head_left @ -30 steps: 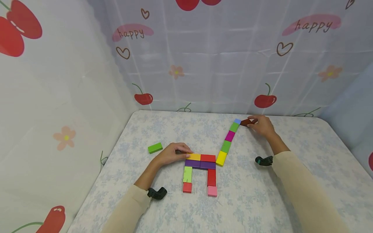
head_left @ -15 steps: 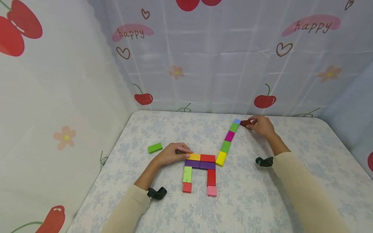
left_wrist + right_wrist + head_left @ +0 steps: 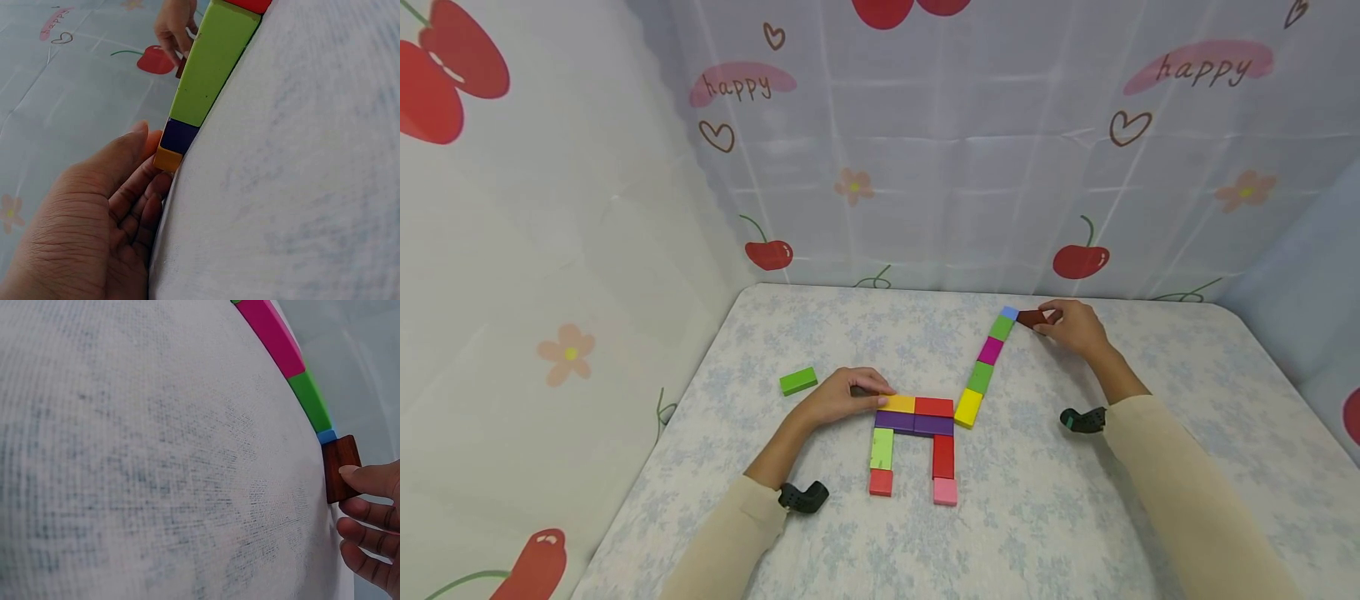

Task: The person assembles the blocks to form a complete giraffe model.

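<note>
My right hand (image 3: 1077, 327) pinches a dark brown wooden block (image 3: 342, 469) at the far end of a slanted row, its thumb on the block's face. The brown block meets a small light-blue block (image 3: 1009, 313); below come green, a magenta block (image 3: 990, 351), green and a yellow block (image 3: 968, 409). My left hand (image 3: 846, 394) holds the left end of an orange-yellow block (image 3: 897, 404) between thumb and fingers. Beside that lies a red block (image 3: 934, 407), above two purple blocks (image 3: 895, 423). Two legs hang below: a lime block (image 3: 882, 449) over red, and red over a pink block (image 3: 945, 492).
A loose green block (image 3: 798, 382) lies left of my left hand. A patterned cloth (image 3: 1022, 517) covers the table, and printed curtains (image 3: 940, 167) stand behind and at the sides. Black wrist devices (image 3: 803, 497) sit at both cuffs.
My right hand has shifted very slightly toward me, still holding the brown block. My left hand and the other blocks have not visibly moved.
</note>
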Demonstrator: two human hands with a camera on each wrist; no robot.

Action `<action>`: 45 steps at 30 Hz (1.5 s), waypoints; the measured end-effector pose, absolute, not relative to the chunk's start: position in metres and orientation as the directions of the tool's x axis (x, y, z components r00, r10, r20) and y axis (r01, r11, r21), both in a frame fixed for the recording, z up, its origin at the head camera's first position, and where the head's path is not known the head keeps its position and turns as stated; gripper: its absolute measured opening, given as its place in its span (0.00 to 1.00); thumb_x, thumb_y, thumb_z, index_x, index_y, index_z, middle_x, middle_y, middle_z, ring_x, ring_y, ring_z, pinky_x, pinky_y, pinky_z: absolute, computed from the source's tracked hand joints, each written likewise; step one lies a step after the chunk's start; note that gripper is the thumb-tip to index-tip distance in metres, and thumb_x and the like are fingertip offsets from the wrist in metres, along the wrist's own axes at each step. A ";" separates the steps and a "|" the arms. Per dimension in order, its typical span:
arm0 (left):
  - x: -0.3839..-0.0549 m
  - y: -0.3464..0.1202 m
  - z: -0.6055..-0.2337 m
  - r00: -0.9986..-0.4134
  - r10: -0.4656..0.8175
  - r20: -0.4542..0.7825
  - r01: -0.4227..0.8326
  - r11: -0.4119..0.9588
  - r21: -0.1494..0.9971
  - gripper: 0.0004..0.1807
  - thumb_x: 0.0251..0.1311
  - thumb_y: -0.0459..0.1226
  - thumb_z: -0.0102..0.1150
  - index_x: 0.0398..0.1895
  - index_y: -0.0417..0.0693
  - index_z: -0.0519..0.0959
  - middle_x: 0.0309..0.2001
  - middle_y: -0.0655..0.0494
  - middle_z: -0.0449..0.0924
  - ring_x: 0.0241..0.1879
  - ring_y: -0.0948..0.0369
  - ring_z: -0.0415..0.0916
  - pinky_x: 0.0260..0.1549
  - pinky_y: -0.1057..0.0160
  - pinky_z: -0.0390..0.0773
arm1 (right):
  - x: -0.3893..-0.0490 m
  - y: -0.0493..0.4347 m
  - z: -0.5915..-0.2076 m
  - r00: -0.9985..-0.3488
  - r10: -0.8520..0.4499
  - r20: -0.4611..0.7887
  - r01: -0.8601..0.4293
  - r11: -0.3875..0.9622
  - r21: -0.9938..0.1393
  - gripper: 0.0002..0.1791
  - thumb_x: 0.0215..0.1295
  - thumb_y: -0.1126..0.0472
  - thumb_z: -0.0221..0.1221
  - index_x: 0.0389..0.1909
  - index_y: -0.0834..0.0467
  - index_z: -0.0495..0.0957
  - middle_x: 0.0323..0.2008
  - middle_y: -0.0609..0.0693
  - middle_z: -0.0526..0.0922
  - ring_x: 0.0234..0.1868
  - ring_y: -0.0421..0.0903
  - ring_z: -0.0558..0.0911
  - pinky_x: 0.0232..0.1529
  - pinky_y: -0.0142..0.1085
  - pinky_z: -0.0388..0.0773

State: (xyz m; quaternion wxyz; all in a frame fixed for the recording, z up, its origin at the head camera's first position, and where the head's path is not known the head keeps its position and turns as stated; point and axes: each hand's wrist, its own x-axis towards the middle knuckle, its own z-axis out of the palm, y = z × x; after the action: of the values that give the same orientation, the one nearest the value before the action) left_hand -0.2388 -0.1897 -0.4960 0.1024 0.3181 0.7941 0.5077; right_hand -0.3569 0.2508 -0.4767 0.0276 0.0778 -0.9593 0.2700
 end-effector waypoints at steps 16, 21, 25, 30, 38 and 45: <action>-0.236 -0.190 -0.493 -0.782 0.603 0.158 0.397 0.286 0.872 0.12 0.65 0.30 0.66 0.51 0.37 0.87 0.47 0.47 0.85 0.48 0.58 0.80 0.52 0.54 0.77 | -0.357 0.254 -0.478 -0.980 -0.166 0.107 -0.197 0.833 -0.518 0.24 0.66 0.63 0.66 0.60 0.70 0.77 0.40 0.66 0.85 0.38 0.58 0.82 0.33 0.42 0.74; -0.236 -0.190 -0.492 -0.784 0.602 0.151 0.392 0.293 0.872 0.12 0.65 0.30 0.66 0.51 0.38 0.87 0.47 0.48 0.85 0.48 0.59 0.80 0.52 0.58 0.77 | -0.357 0.254 -0.479 -0.981 -0.164 0.099 -0.192 0.829 -0.526 0.25 0.66 0.62 0.66 0.60 0.70 0.77 0.41 0.66 0.85 0.36 0.55 0.81 0.30 0.38 0.74; -0.236 -0.190 -0.492 -0.784 0.603 0.146 0.390 0.296 0.872 0.12 0.65 0.31 0.66 0.51 0.39 0.87 0.47 0.48 0.85 0.48 0.60 0.80 0.52 0.58 0.77 | -0.357 0.254 -0.479 -0.981 -0.171 0.096 -0.196 0.824 -0.532 0.25 0.66 0.63 0.67 0.60 0.71 0.77 0.40 0.66 0.85 0.35 0.55 0.82 0.30 0.38 0.74; -0.237 -0.190 -0.492 -0.780 0.607 0.151 0.394 0.290 0.872 0.12 0.65 0.31 0.66 0.51 0.39 0.87 0.47 0.49 0.85 0.48 0.61 0.80 0.52 0.58 0.77 | -0.357 0.255 -0.478 -0.979 -0.179 0.096 -0.203 0.826 -0.526 0.25 0.66 0.63 0.66 0.60 0.71 0.76 0.41 0.67 0.84 0.36 0.56 0.82 0.30 0.38 0.74; -0.245 -0.192 -0.506 -0.779 0.608 0.153 0.401 0.295 0.867 0.13 0.65 0.32 0.67 0.51 0.41 0.87 0.47 0.51 0.85 0.49 0.59 0.80 0.53 0.58 0.77 | -0.354 0.254 -0.476 -0.979 -0.184 0.093 -0.205 0.832 -0.515 0.27 0.67 0.62 0.66 0.62 0.71 0.75 0.43 0.68 0.84 0.41 0.59 0.82 0.36 0.46 0.78; -0.254 -0.194 -0.524 -0.788 0.595 0.158 0.408 0.312 0.858 0.12 0.65 0.38 0.68 0.50 0.53 0.89 0.47 0.59 0.86 0.49 0.60 0.80 0.53 0.59 0.77 | -0.352 0.256 -0.476 -0.982 -0.176 0.066 -0.184 0.833 -0.521 0.27 0.67 0.62 0.66 0.62 0.71 0.74 0.43 0.67 0.84 0.42 0.58 0.80 0.34 0.40 0.76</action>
State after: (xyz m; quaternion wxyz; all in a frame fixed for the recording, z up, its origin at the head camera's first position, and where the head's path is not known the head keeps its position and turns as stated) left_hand -0.2536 -0.1944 -0.5240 0.0943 0.3119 0.8044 0.4968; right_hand -0.3518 0.2562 -0.4760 0.0077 0.0941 -0.9574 0.2729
